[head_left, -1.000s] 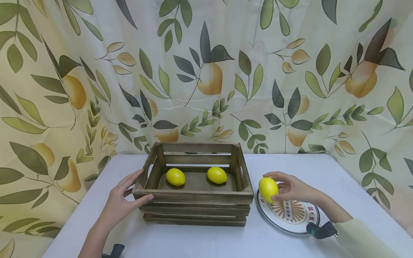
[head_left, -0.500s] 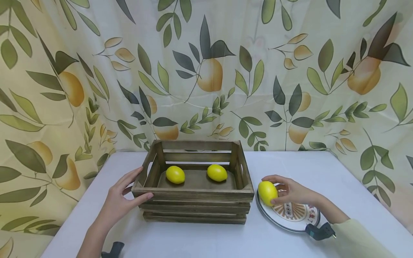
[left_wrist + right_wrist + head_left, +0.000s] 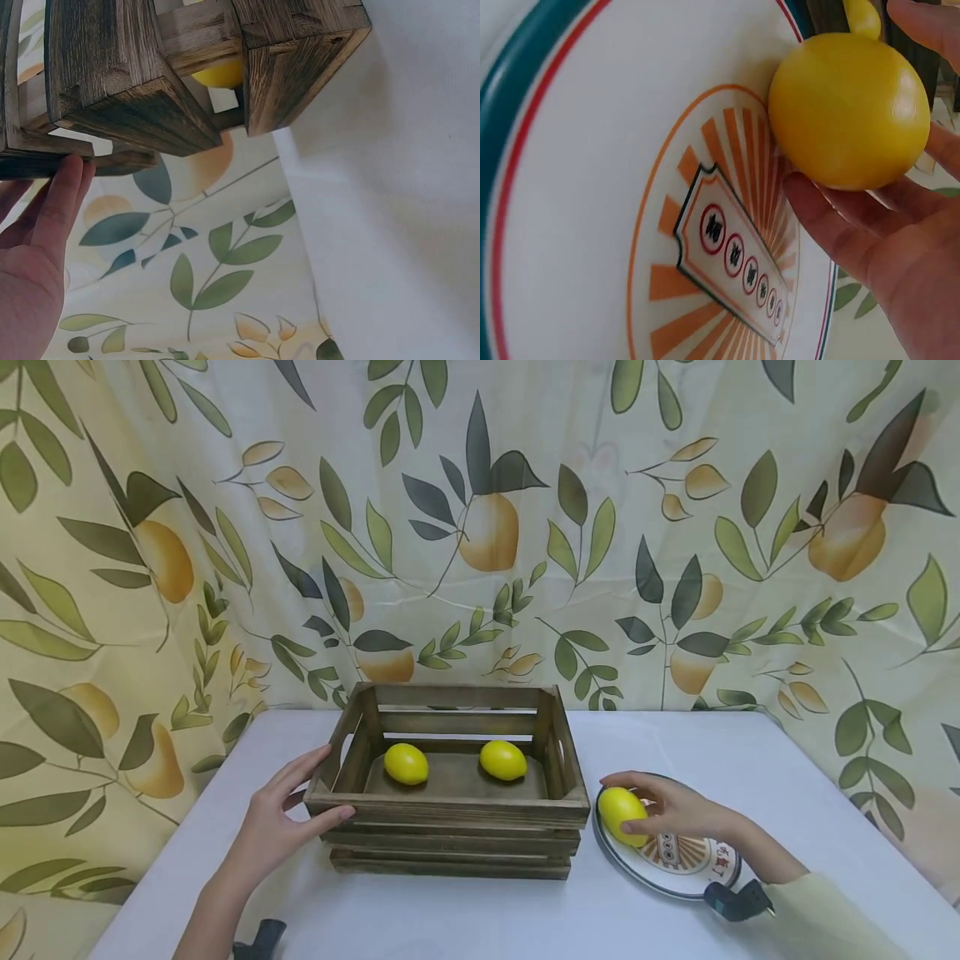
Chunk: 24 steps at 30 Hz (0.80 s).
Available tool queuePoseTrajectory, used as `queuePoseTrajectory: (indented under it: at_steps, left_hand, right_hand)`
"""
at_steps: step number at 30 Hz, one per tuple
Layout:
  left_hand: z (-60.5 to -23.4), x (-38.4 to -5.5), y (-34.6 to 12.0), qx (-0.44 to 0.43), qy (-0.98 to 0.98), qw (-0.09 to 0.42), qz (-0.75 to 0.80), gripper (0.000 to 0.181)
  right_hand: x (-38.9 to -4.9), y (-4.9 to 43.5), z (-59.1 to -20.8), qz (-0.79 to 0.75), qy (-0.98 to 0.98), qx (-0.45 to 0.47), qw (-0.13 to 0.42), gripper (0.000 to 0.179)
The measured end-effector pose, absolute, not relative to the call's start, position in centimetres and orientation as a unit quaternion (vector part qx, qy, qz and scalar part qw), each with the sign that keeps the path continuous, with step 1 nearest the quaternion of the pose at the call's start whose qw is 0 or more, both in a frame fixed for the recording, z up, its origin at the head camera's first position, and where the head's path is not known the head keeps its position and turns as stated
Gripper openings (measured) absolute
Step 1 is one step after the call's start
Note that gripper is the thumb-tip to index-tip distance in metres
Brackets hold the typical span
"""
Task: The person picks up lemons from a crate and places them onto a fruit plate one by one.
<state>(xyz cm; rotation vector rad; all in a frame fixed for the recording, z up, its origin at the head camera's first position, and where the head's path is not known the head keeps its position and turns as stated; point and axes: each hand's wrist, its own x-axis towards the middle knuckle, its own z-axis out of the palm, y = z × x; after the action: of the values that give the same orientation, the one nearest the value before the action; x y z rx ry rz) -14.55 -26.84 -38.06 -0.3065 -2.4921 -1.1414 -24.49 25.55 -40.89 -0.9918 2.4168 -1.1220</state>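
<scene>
A brown wooden crate (image 3: 450, 814) of slats stands at the middle of the table, with a yellow lemon (image 3: 406, 764) and a second lemon (image 3: 503, 761) lying inside. My left hand (image 3: 273, 822) touches its front left corner, thumb at the front rim and nearly straight fingers along the left end. In the left wrist view, fingertips (image 3: 69, 169) meet the crate's edge. My right hand (image 3: 678, 814) has its fingers and thumb around a third lemon (image 3: 622, 817), low over the left part of a round plate (image 3: 660, 885). The right wrist view shows this lemon (image 3: 847, 112) right at the plate's printed face.
A white cloth (image 3: 420, 918) covers the table. Behind it hangs a curtain (image 3: 555, 543) printed with fruit and leaves. The plate stands close to the crate's right end. Dark wrist devices are strapped at both wrists, the right one (image 3: 738, 902) over the plate's front edge.
My right hand has lowered the lemon onto the left part of the plate. The left hand stays at the crate's corner, and the head view has shifted slightly.
</scene>
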Motion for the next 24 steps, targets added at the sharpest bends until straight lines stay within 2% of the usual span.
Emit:
queuePoseTrajectory:
  at_steps: [9, 16, 24]
  left_hand:
    - [-38.0, -14.7, -26.9, -0.108, -0.888, 0.194, -0.402, 0.079]
    - [-38.0, -14.7, -26.8, -0.108, -0.885, 0.192, -0.411, 0.079]
    - [-38.0, -14.5, -26.7, -0.106, -0.886, 0.189, -0.410, 0.079]
  right_hand:
    - [-24.7, 24.9, -40.1, -0.387, 0.846, -0.340, 0.137, 0.053]
    - [-24.7, 24.8, -39.3, -0.377, 0.863, -0.333, 0.047, 0.039]
    - [-25.0, 24.9, -38.7, -0.382, 0.865, -0.326, 0.013, 0.034]
